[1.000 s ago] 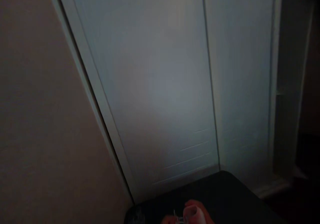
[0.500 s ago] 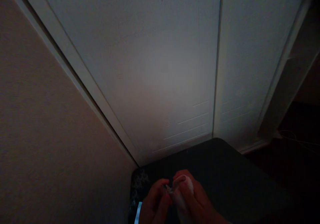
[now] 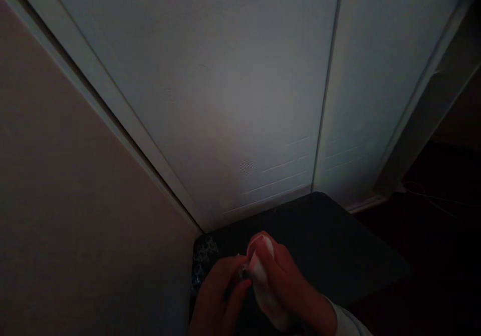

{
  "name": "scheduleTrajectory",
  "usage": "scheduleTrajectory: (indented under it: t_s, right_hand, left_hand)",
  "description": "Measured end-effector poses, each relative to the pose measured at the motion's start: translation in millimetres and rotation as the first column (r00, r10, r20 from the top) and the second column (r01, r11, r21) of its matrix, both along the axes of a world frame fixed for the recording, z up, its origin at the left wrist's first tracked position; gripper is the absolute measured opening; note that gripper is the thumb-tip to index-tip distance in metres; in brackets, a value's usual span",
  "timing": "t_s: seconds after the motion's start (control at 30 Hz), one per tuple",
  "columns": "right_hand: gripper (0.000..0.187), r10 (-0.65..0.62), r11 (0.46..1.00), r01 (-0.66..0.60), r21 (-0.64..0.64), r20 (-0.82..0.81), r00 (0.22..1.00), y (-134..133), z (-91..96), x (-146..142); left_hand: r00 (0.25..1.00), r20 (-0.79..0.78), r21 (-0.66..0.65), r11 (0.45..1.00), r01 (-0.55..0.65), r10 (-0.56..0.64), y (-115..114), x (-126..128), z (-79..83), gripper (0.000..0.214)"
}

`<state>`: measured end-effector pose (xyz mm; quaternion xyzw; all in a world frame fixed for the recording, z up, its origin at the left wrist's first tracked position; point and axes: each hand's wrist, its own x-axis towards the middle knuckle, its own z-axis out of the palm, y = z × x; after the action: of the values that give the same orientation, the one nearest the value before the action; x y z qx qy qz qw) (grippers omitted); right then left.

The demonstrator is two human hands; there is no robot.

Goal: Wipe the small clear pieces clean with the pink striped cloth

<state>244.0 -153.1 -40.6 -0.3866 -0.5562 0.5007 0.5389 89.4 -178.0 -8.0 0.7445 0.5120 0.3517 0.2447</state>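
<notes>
In the dim light, my right hand is wrapped round a soft white cloth-like piece, which hangs down below the fingers. Its upper end looks pinkish and folded over near the thumb; I cannot make out its exact kind. My left hand is close against the left side of this piece, thumb and fingers curled in a pinch. A small shiny bit shows between those fingertips, too dark to name. Both hands are above a dark table.
Crumpled clear plastic-looking bits lie on the table's left corner. Pale sliding panels rise behind the table, and a plain wall stands at the left. A thin white cable lies in the dark at the right.
Both hands appear higher in view, with more of the white piece and the right sleeve showing. The left thumb and fingers have shifted along the piece's edge. The camera view has tilted slightly.
</notes>
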Motion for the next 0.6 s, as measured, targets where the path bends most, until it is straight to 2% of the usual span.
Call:
scheduleTrajectory:
  t_s: [0.2, 0.33, 0.5, 0.6]
  right_hand:
    - [0.045, 0.001, 0.999, 0.0, 0.033, -0.018, 1.0, 1, -0.3, -5]
    - [0.045, 0.011, 1.0, -0.01, 0.029, -0.045, 0.999, 1, -2.3, -10]
    - [0.042, -0.013, 0.999, 0.014, 0.034, -0.041, 0.999, 3, -2.1, -15]
    - [0.036, 0.039, 0.997, -0.035, 0.071, -0.052, 0.998, 3, 0.9, -17]
  left_hand:
    - [0.99, 0.069, -0.046, 0.991, -0.122, 0.125, -1, -7, -3.0, 0.028]
    - [0.997, 0.048, -0.054, 0.997, -0.05, 0.052, 3, -14, -3.5, 0.026]
    - [0.998, 0.067, -0.032, 0.999, -0.021, 0.023, 7, -22, -1.7, 0.026]
    - [0.995, 0.095, -0.03, 0.999, -0.017, 0.019, 9, -29, -2.7, 0.026]
